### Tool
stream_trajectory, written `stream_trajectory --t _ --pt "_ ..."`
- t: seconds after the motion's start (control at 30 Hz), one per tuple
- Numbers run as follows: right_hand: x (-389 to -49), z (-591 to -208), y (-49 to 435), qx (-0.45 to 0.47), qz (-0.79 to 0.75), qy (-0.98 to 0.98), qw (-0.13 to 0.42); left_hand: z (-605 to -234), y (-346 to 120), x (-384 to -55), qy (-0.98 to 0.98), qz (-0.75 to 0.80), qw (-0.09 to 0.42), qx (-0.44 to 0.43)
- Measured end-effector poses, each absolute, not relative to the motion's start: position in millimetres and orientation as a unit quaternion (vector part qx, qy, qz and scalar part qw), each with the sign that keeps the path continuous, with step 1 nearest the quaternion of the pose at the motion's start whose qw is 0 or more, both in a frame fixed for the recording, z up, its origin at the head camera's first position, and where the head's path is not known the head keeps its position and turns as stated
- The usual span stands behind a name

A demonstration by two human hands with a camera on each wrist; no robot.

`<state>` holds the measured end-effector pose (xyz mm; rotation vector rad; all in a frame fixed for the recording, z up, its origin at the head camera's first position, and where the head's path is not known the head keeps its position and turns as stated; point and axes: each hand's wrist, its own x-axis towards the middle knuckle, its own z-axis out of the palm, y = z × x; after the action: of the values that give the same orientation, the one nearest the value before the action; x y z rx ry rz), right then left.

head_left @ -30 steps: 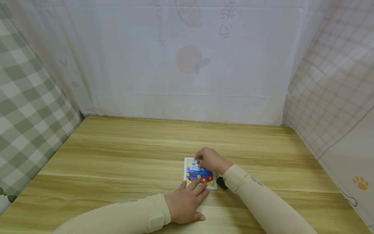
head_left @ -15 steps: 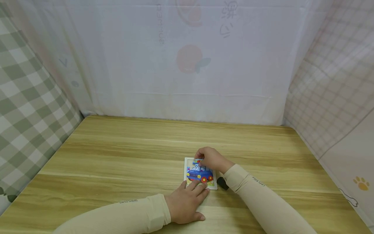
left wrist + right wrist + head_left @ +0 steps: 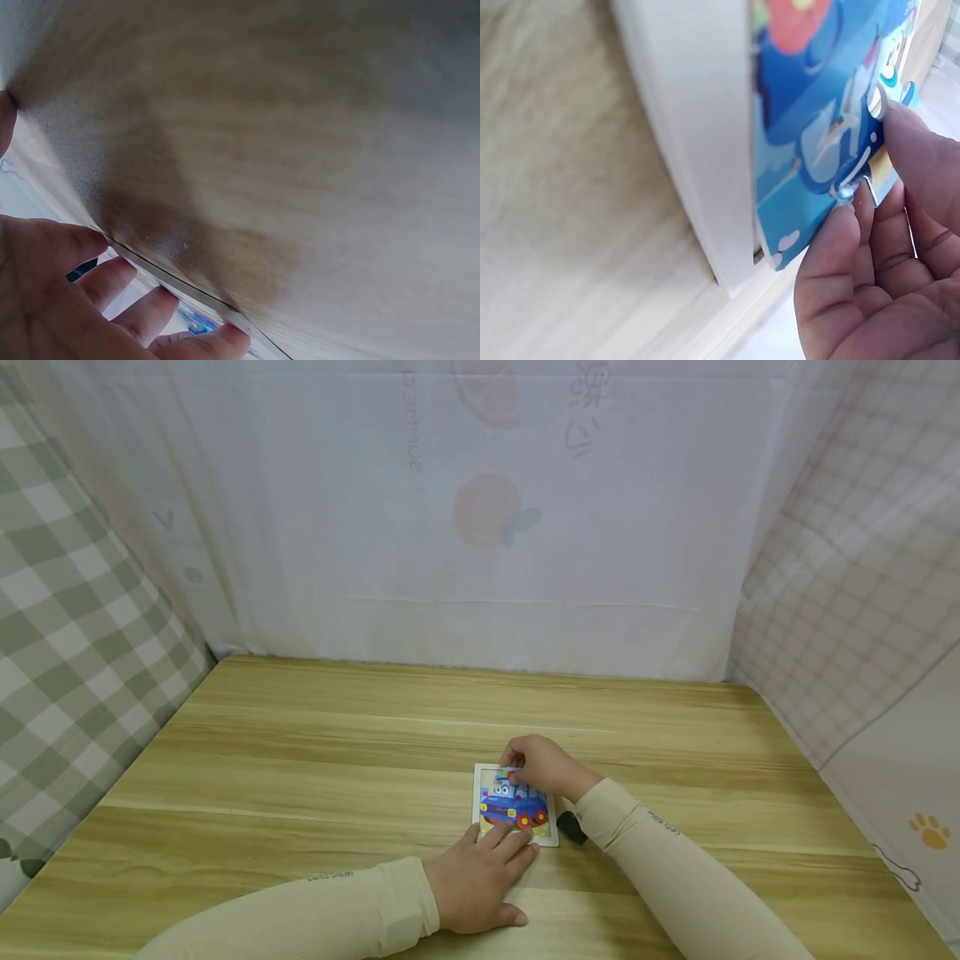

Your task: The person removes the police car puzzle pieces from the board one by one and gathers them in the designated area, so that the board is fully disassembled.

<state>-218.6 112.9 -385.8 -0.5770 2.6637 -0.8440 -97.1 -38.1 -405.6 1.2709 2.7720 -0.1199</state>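
Observation:
A small jigsaw puzzle of a blue cartoon vehicle with red wheels lies in a white frame on the table. Across its near edge rests my left hand, fingers spread and fairly straight, fingertips on the frame and lower picture. At the puzzle's far side, my right hand pinches a puzzle piece between thumb and forefinger, close against the pieces around it. The right wrist view shows a gap around this piece; its exact seating cannot be told. The right hand covers the puzzle's upper right corner in the head view.
The wooden table stretches around the puzzle on all sides. A small dark object shows beside the right cuff. A white curtain hangs behind the table, and checked cloth hangs at the left.
The right hand and forearm have shifted very slightly, with the fingers staying at the same spot on the puzzle. The left hand has not moved.

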Motion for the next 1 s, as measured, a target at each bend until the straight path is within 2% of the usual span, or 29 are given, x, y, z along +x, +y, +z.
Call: stream_trajectory --t 0.23,0.5,0.73,1.0 --pt "-222 -384 111 -0.211 -0.284 0.921 0.16 -405 -38 -97 0.907 -0.036 0.045 0.417" --pt "-232 -382 113 -0.266 -0.251 0.911 0.191 -404 -38 -98 0.905 -0.029 0.056 0.42" --pt "-237 -378 113 -0.277 -0.251 0.901 0.221 -404 -38 -98 0.906 -0.03 0.055 0.418" --pt "-239 -378 113 -0.287 -0.249 0.895 0.232 -403 -38 -98 0.908 -0.034 0.055 0.414"
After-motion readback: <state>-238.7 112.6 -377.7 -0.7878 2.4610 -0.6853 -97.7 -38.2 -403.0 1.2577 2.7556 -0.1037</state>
